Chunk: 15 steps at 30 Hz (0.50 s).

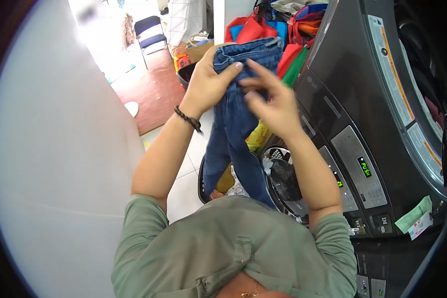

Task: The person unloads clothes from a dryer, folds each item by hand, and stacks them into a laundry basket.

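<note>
A pair of blue jeans [227, 119] hangs in front of me, waistband up and legs down toward my body. My left hand [203, 79] grips the waistband at its left side, thumb on top of the denim. Over the jeans' right side is my right hand [273, 102], slightly blurred, with its fingers apart and nothing held in them. Whether its fingertips touch the cloth I cannot tell. Below, the trouser legs partly cover a dark laundry basket [201, 186] with clothes in it.
Dark stacked laundry machines [328, 74] line the right, with an open round door [283, 179] low down. Colourful bags [248, 30] are piled behind the jeans. A white wall [59, 174] bounds the left; a folding chair [150, 35] stands farther back.
</note>
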Tool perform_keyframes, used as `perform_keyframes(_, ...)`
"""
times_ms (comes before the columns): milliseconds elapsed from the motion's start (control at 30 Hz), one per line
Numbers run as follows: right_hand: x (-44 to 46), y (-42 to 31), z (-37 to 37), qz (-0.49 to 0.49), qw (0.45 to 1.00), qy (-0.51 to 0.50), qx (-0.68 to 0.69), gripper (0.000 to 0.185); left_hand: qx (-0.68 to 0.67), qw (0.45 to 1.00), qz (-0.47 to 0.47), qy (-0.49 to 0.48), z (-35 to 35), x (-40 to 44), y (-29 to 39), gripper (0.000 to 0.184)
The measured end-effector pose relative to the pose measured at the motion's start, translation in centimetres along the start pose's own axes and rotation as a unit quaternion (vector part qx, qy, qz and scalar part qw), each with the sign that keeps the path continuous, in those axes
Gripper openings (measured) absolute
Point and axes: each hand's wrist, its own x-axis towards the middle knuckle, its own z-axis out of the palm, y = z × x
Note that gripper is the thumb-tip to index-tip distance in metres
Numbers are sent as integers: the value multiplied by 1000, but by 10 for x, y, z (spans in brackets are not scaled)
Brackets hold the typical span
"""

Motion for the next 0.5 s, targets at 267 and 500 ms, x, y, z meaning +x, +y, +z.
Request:
perform_keyframes(267, -25, -19, -17, -28, 979, 50, 193, 68, -284, 951, -27, -116, -17, -45, 37, 48)
perform_keyframes(500, 41, 22, -24, 32, 962, 224, -153, 58, -388, 790, -369, -297, 13, -225, -178, 54)
